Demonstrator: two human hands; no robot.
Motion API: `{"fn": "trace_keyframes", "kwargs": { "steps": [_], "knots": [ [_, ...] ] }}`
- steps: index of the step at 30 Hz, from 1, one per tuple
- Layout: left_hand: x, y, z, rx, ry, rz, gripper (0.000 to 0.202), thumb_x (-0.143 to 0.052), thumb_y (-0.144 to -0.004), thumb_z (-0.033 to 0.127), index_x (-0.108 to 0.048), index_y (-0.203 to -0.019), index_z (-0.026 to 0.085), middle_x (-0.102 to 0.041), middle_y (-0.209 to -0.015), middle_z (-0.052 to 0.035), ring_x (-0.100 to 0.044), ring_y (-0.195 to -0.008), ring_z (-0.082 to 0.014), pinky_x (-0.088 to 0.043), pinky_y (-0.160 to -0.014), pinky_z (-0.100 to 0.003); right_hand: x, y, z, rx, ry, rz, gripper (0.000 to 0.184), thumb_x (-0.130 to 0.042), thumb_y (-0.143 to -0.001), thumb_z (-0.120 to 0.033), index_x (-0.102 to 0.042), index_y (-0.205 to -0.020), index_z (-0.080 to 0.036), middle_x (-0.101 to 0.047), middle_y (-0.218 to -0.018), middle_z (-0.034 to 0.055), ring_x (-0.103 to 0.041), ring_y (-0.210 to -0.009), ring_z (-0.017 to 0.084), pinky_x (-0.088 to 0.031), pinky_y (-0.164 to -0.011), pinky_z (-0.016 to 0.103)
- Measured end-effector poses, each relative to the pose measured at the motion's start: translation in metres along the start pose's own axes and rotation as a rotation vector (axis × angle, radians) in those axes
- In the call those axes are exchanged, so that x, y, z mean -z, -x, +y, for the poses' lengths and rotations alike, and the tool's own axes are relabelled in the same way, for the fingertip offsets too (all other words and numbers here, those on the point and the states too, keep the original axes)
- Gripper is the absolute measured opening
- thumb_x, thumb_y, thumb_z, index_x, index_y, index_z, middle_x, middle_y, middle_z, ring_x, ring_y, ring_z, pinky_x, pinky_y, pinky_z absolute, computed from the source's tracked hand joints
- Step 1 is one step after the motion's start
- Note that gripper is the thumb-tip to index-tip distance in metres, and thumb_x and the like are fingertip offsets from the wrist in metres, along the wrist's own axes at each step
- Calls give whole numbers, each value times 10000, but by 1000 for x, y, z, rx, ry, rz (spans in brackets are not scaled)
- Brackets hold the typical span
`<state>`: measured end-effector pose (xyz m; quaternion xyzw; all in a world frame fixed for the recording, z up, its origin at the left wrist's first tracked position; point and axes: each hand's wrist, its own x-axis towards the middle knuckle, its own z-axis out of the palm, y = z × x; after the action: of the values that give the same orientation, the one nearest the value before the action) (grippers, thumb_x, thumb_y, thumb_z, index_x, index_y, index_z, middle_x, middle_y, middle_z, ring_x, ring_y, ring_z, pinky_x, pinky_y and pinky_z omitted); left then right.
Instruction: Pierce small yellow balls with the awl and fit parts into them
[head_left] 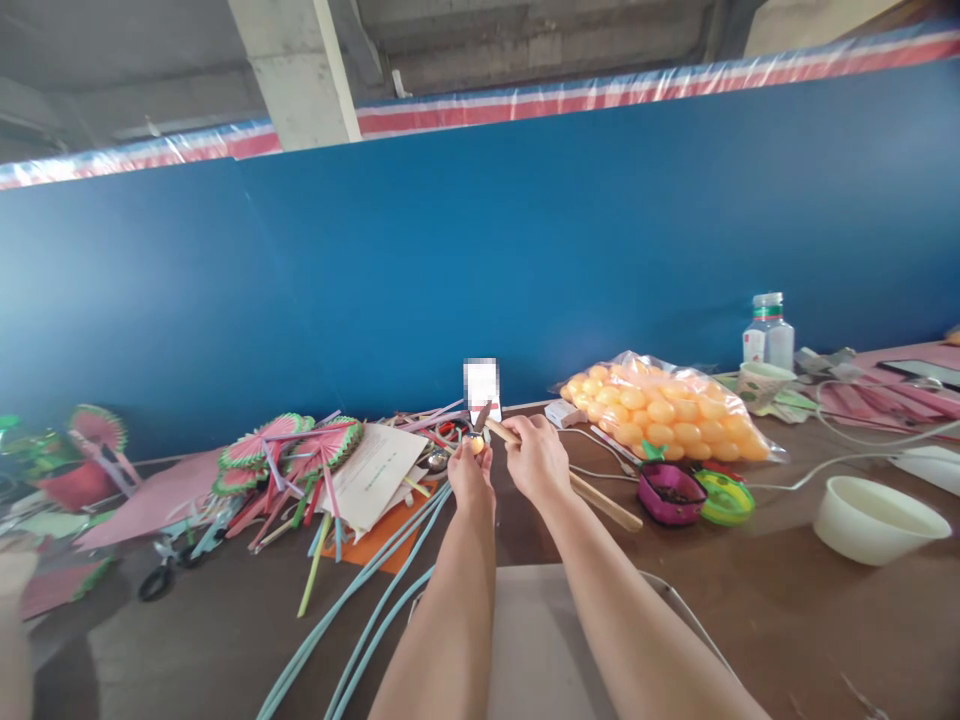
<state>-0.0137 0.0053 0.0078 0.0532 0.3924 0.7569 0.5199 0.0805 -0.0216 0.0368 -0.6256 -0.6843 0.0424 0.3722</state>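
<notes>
My left hand [469,474] is pinched round a small orange ball [475,443] at the far side of the brown table [750,610]. My right hand [535,458] is wrapped round a wooden-handled tool [600,497]; its dark tip [482,415] points at the ball, and the long handle runs back to the right over the table. Both forearms reach forward from the bottom of the view.
A clear bag of orange balls [660,408] lies to the right, with a purple lid [670,493], a green lid [724,497], a white bowl [877,518] and a bottle [768,332]. Paper fans [300,445], straws and light blue tubes [367,600] lie left. A blue wall [450,260] stands behind.
</notes>
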Motion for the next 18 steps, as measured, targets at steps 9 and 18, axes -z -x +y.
{"fn": "trace_keyframes", "kwargs": {
  "steps": [9,18],
  "knots": [
    [1,-5,-3,0,-12,-2,72,-532,-897,182,-559,-891,115,-608,-766,-65,-639,-642,-109,-550,-696,-238,1,0,0,-11,-11,-36,267,-536,-818,-160,-665,-1012,-289,-577,-1016,48,-518,-952,207,-378,-749,294],
    [2,-5,-3,8,-10,4,60,-535,-890,172,-564,-920,129,-605,-776,-58,-633,-643,-102,-551,-696,-232,4,0,0,-21,-32,-66,279,-530,-822,-152,-673,-1021,-285,-582,-1019,53,-521,-958,205,-393,-748,290]
  ]
}}
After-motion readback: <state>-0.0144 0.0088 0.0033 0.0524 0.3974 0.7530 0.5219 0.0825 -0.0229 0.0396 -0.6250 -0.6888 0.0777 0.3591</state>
